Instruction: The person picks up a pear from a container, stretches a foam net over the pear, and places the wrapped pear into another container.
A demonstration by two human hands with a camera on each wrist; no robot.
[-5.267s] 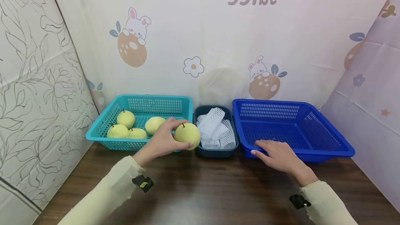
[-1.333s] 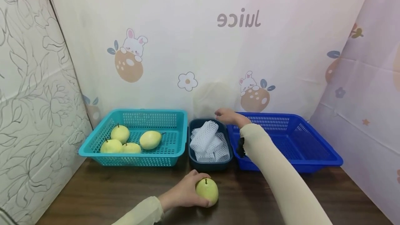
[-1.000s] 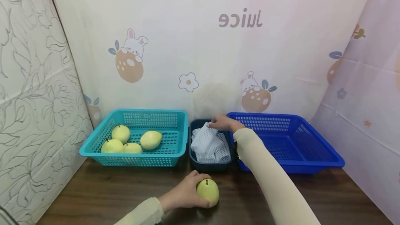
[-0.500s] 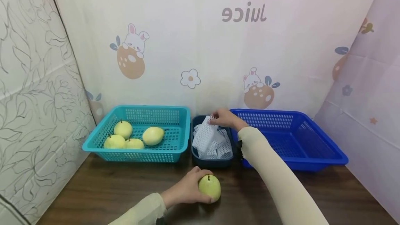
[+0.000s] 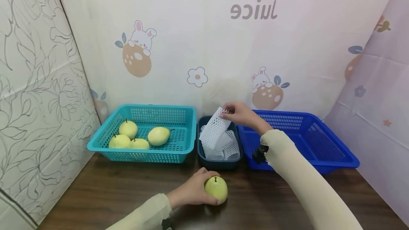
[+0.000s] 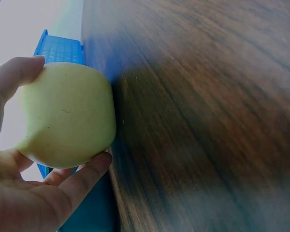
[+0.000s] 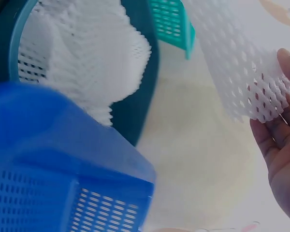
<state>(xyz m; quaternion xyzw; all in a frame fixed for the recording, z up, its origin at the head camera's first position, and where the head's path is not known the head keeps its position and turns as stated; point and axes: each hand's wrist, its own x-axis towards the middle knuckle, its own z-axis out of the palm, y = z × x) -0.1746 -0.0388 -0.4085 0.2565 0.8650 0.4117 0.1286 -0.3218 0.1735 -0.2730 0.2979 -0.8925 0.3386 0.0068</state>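
My left hand (image 5: 194,190) grips a yellow-green pear (image 5: 216,189), stem up, on the table in front of the small bin. In the left wrist view the thumb and fingers lie around the pear (image 6: 70,116), which touches the wood. Above the small dark teal bin (image 5: 220,165), my right hand (image 5: 241,114) pinches the top end of a white foam fruit net (image 5: 214,127). The right wrist view has this foam net (image 7: 239,63) hanging from the fingertips. More foam nets (image 5: 231,148) lie in the bin below it.
A turquoise basket (image 5: 140,157) at the left holds several pears (image 5: 158,136). At the right stands a blue basket (image 5: 322,141), partly behind the right forearm. A printed curtain (image 5: 204,38) hangs behind the containers. The table (image 5: 112,187) is dark wood.
My left hand has brought the pear from the turquoise basket's edge down to the table. My right hand left the blue basket, took hold of a foam net and has raised it.
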